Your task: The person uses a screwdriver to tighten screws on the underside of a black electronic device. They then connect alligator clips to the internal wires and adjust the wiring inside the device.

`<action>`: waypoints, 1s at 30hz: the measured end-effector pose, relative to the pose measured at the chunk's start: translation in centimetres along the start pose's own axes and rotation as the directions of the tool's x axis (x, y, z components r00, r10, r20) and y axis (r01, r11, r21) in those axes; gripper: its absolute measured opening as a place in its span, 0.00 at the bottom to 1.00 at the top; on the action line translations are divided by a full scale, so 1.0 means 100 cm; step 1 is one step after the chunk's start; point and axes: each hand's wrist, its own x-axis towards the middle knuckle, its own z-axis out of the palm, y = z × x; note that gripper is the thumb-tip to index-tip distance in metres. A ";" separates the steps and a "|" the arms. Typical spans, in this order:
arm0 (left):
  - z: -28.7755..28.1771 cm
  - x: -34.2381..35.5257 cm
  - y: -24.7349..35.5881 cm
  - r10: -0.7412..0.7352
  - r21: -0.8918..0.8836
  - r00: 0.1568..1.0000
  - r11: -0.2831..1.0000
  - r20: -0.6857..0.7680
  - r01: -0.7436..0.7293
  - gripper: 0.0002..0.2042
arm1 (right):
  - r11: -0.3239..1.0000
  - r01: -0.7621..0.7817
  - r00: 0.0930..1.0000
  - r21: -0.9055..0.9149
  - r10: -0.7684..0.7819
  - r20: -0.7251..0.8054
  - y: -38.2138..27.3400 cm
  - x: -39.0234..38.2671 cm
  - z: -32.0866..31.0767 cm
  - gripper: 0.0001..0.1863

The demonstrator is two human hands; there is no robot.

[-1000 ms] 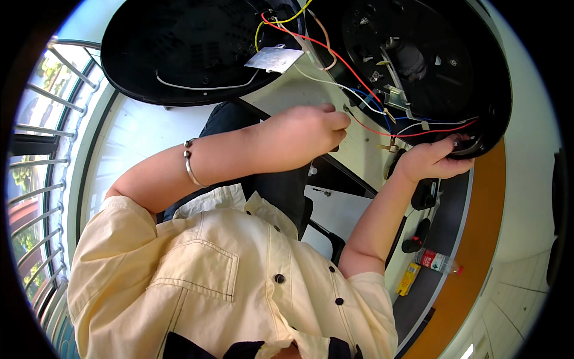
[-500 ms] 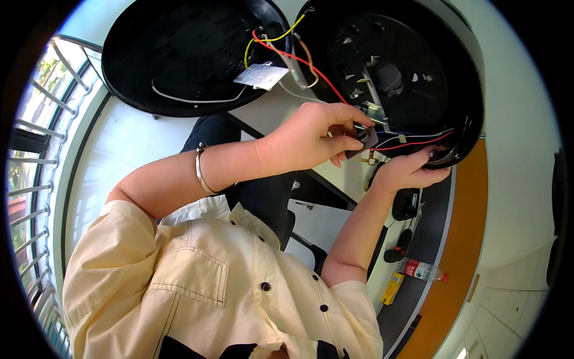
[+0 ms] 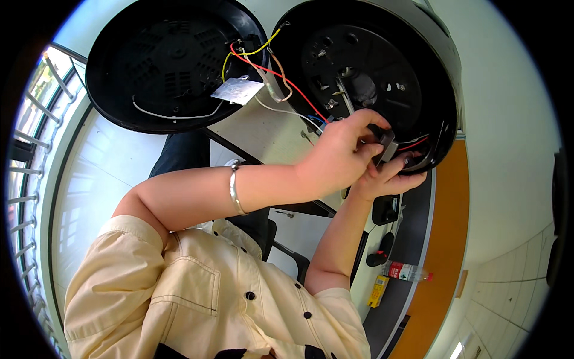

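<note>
One grey block (image 3: 388,151), I see, pinched in the left hand (image 3: 342,154), slants toward the right hand (image 3: 385,181) clasping the black housing's (image 3: 439,87) near rim.

Two bare hands (image 3: 338,157) (image 3: 385,181), two round black shells (image 3: 194,36) (image 3: 439,102), one small grey block (image 3: 388,147), one silver bracelet (image 3: 234,190), one plastic bottle (image 3: 406,271), one yellow box (image 3: 377,291)

Over the far half of the black bowl (image 3: 433,84) I see room for a hand. Its near rim is blocked by the left hand (image 3: 338,157) and right hand (image 3: 382,181); to its left, loose wires (image 3: 287,80) stretch across to the black lid (image 3: 173,52), obstructing the gap between.
</note>
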 end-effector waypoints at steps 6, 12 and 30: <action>0.019 0.011 -0.023 0.261 0.292 0.956 0.932 -0.132 -0.214 0.11 | 0.987 -0.116 0.993 0.114 0.111 0.049 -0.003 0.001 -0.001 0.20; 0.017 0.010 -0.028 0.419 0.389 0.904 0.849 -0.085 -0.357 0.11 | 0.889 -0.254 0.966 0.380 0.215 0.142 -0.002 -0.002 -0.003 0.19; 0.020 0.019 -0.022 0.486 0.441 0.874 0.784 0.001 -0.437 0.14 | 0.866 -0.325 0.932 0.380 0.225 0.285 0.001 0.005 -0.019 0.17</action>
